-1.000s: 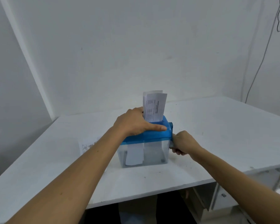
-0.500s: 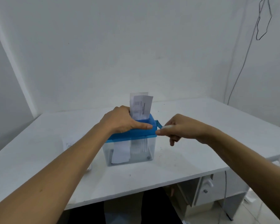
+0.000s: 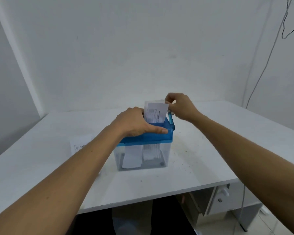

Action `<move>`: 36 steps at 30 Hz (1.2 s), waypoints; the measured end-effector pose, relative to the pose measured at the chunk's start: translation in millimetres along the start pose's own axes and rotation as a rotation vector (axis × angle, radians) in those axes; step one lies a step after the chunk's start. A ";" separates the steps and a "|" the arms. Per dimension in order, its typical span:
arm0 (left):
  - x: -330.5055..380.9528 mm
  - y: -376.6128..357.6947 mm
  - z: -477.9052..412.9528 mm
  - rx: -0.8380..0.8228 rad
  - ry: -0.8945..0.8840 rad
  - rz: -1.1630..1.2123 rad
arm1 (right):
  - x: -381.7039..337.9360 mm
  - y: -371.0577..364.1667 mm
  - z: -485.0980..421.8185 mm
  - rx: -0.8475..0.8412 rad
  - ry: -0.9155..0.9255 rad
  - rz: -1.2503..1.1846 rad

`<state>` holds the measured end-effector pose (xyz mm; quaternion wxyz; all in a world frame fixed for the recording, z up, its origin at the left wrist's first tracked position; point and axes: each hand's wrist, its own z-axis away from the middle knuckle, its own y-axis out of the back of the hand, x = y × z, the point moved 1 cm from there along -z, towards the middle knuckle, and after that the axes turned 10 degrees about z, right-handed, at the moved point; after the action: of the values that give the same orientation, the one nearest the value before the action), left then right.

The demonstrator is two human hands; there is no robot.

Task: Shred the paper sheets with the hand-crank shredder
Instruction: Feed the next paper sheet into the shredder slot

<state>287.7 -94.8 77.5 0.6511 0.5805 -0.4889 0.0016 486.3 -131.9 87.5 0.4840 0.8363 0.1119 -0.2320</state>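
My left grip [image 3: 134, 122] clamps the blue top of the shredder [image 3: 148, 138], thumb curled along its front edge. My right grip [image 3: 180, 106] is curled round the crank [image 3: 171, 119], which points up beside the paper sheets [image 3: 155, 113] standing in the slot. Strips [image 3: 151, 151] hang inside the clear bin [image 3: 165, 155], mid-bench [image 3: 210, 150].

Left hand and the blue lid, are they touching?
Touching. The head view shows the left hand gripping the blue lid, thumb along its front.
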 end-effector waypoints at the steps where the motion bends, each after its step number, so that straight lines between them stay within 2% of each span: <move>1: -0.6 0.2 -0.1 0.004 -0.001 -0.002 | 4.0 -12.2 2.4 -0.010 -0.044 0.018; 7: -1.5 -2.2 2.9 0.056 -0.023 -0.045 | 26.5 -58.1 55.6 -0.073 -0.299 0.033; 11: -1.2 -2.9 2.8 0.071 -0.007 -0.078 | 25.9 -55.8 79.1 -0.169 -0.369 0.032; 16: -2.5 -3.3 1.1 0.075 0.000 -0.076 | 11.3 -26.8 103.4 -0.333 -0.292 0.006; 18: -1.7 -2.7 1.4 0.071 0.002 -0.074 | 4.8 -11.5 111.1 -0.403 -0.200 0.021; 20: -1.2 -2.6 1.7 0.066 0.007 -0.081 | -1.6 4.2 115.9 -0.427 -0.127 0.010; 26: 0.4 -1.8 2.6 0.051 -0.022 -0.084 | -15.2 40.9 97.8 -0.456 -0.096 -0.083; 29: -0.5 -1.5 2.5 0.043 -0.043 -0.084 | -18.7 51.9 78.5 -0.382 -0.069 -0.028; 33: 0.1 -0.9 1.8 0.034 -0.059 -0.076 | -21.7 49.2 48.3 -0.099 0.006 0.127; 36: -0.6 -1.6 0.9 0.026 -0.064 -0.108 | -18.2 39.7 26.3 0.018 0.027 0.100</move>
<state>287.7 -95.6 75.8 0.6269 0.6140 -0.4773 -0.0457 479.5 -174.0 115.5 0.4861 0.8481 0.0743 -0.1971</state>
